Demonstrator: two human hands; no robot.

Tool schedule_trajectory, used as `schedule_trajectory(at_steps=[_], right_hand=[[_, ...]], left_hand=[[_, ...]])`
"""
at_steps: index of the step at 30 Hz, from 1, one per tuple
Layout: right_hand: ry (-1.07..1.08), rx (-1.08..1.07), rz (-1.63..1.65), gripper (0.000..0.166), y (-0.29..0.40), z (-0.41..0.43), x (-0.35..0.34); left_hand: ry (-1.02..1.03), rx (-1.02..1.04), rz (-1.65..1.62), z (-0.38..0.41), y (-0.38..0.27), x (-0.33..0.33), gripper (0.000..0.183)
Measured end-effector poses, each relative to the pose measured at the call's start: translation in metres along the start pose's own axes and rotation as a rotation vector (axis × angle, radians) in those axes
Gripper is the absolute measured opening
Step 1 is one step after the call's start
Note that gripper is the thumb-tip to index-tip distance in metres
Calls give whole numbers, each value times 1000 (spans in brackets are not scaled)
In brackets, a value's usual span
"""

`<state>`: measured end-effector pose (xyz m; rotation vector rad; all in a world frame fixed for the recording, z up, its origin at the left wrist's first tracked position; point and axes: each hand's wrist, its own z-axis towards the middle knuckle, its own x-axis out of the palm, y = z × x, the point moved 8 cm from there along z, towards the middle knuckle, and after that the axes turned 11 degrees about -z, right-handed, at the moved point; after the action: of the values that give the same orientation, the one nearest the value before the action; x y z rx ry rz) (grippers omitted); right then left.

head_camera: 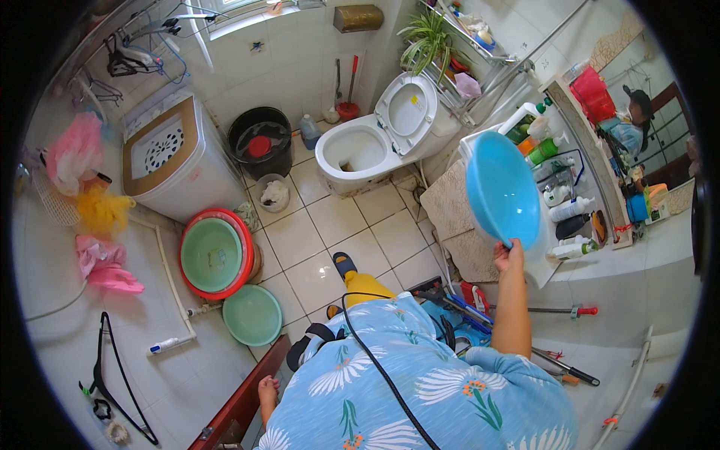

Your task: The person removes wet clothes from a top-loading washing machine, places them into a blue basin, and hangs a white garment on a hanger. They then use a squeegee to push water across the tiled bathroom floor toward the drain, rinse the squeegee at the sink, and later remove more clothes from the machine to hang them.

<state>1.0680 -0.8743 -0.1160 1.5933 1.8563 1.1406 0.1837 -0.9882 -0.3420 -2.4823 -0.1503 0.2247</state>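
My right hand (509, 256) grips the near rim of a light-blue plastic basin (502, 188), thumb and fingers pinched over its edge. The basin tilts, its hollow side facing me, in front of the white washbasin (544, 264). Whether it rests on the washbasin cannot be told. No water is plain inside it. My left hand (269, 389) hangs low beside my body with its fingers curled and nothing visible in them. Close by it is the edge of a dark red wooden door (247, 394).
Bottles (571, 209) crowd the washbasin's back ledge. A toilet (354, 152) with raised lid, a black bucket (260, 143), a small waste bin (273, 194) and a washing machine (183, 157) line the far side. Green basins (252, 315) sit left; mops and handles (455, 309) lean at right.
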Motion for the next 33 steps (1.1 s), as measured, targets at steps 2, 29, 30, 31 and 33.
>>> schedule_trajectory(at_steps=[2,29,30,31,33], right_hand=[[21,20,-78,23,-4,-40,38],[1352,498,-1440,38,-725,-293,539],[1332,586,-1437,37,-748,-288,532],[1291,565,-1561,38,-760,-283,530],[1203,508,-1820,40,-766,-271,514]], left_hand=[[92,-27,66,2,24,13,28],[-440,-378,-635,-180,82,210,19],[-412,-384,-587,-182,74,217,20],[-367,-371,-512,-179,70,228,21],[-239,-306,-263,-169,61,247,22]])
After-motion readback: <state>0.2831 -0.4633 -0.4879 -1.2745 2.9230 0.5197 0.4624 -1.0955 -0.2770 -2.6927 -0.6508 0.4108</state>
